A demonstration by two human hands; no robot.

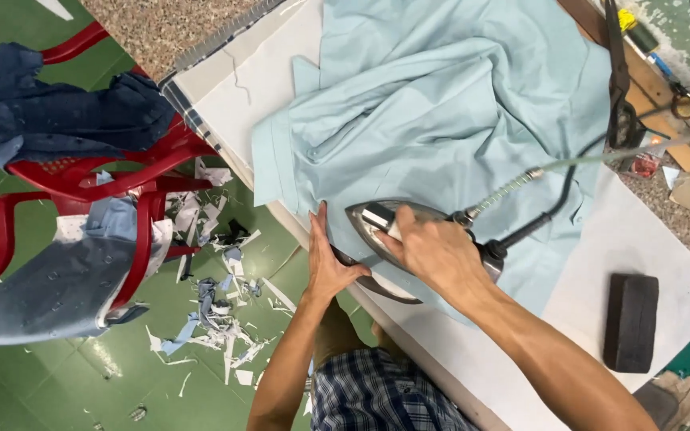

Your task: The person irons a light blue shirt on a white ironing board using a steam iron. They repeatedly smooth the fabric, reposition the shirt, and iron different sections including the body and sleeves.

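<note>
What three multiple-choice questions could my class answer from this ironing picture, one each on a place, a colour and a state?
1. Where does the dark block lie?
A. on the white table cover, to the right of the shirt
B. on the red chair
C. on the green floor

2. What colour is the shirt under the iron?
A. dark blue
B. pale blue-green
C. white

3. How is the left hand placed?
A. curled round the iron's handle
B. lifted clear of the table
C. flat on the shirt beside the iron

Answers:
1 A: the block sits on the white table cover, apart from the shirt.
2 B: the cloth spread under the iron is pale blue-green.
3 C: its fingers lie stretched along the shirt's edge, while the right hand grips the iron.
</note>
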